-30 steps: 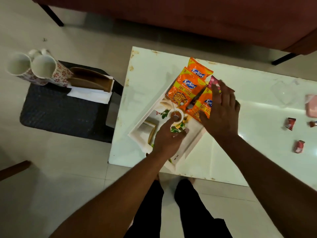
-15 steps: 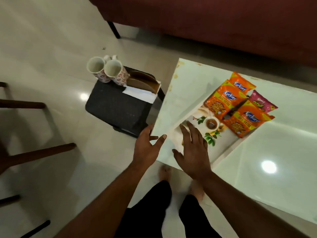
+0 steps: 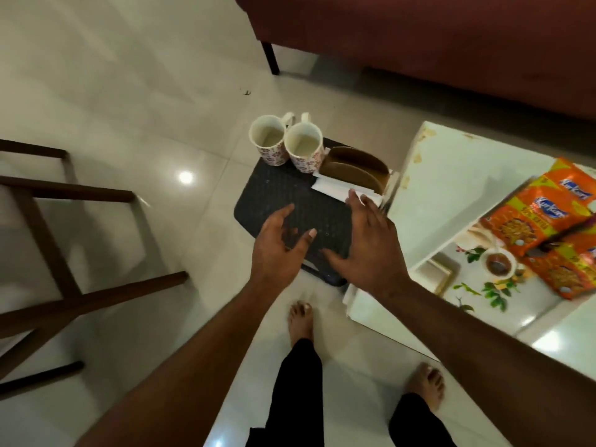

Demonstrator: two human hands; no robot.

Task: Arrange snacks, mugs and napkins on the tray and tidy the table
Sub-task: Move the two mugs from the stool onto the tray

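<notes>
Black stool (image 3: 274,195) on pale tiled floor (image 3: 129,91), beside the white table (image 3: 451,188). Two floral mugs (image 3: 287,145) stood touching at the stool's far edge; a brown napkin holder (image 3: 354,169) with white napkins (image 3: 335,188) sat at its far right corner. Left hand (image 3: 277,250) and right hand (image 3: 367,246) hovered over the stool, fingers spread, holding nothing. Tray (image 3: 477,298) lay on the table's near left corner, carrying orange snack packets (image 3: 529,221) and a small bowl (image 3: 498,262). Dark wooden chair frame (image 3: 48,221) stood at left; maroon sofa (image 3: 451,43) beyond.

Bare forearms, bare feet (image 3: 301,321), black trousers (image 3: 298,391).
</notes>
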